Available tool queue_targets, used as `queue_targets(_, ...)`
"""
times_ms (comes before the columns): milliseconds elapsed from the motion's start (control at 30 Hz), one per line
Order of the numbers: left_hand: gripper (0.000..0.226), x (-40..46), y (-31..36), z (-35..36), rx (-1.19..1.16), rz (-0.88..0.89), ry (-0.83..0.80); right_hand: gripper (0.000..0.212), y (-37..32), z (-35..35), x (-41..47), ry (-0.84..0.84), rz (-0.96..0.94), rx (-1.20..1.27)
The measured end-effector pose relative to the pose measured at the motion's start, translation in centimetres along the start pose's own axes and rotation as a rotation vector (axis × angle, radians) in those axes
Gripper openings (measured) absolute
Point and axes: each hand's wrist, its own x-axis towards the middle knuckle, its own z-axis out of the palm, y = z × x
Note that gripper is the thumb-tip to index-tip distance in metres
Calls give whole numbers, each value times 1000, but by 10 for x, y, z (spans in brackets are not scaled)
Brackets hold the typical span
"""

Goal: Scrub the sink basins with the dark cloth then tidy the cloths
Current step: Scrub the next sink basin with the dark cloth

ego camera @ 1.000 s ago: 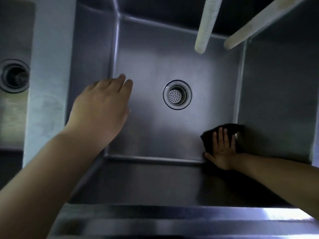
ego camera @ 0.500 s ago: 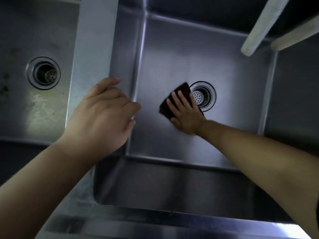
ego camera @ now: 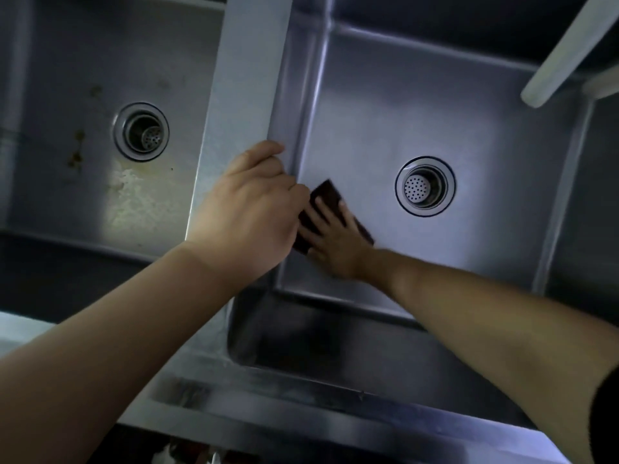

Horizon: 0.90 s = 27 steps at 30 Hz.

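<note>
Steel double sink, right basin [ego camera: 435, 105] under scrub.
Right hand [ego camera: 338, 242] flat, fingers straight, pressing dark cloth [ego camera: 326, 195] on floor near left wall; left hand [ego camera: 248, 209] apparently curled over divider [ego camera: 248, 61]. Risk: cloth sliding out from under palm on slick steel.

Two pale faucet spouts [ego camera: 566, 51] hang at upper right; brown stains [ego camera: 77, 142] spot the left.

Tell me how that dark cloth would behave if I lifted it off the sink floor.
The dark cloth lies flat under the right hand, so it probably droops when lifted. It looks thin, so likely light. On the smooth steel basin it probably slides easily when pushed.
</note>
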Motion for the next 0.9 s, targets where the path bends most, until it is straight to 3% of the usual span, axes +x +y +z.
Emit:
queue_targets(200,14,0,4,-3,22,-2,-39,52,-43,22,-32,-229,-254,39)
queue_targets(367,16,2,10,-5,95,-16,-57,54,-3,23,-67,-292,-334,-11)
queue_targets(467,13,4,14,-8,163,-8,-63,67,39,33,-112,-247,-310,-116)
queue_targets(567,16,5,17,-10,164,-24,-48,85,80,43,-164,-155,-174,-233)
queue_targets(633,20,4,17,-10,144,-41,-37,84,106,46,-198,-170,-55,-233)
queue_targets(733,22,4,15,-9,136,-50,-42,79,139,46,-228,-336,211,-202)
queue_targets(900,26,5,16,-6,142,-48,-4,71,179,21,-214,-304,461,-129)
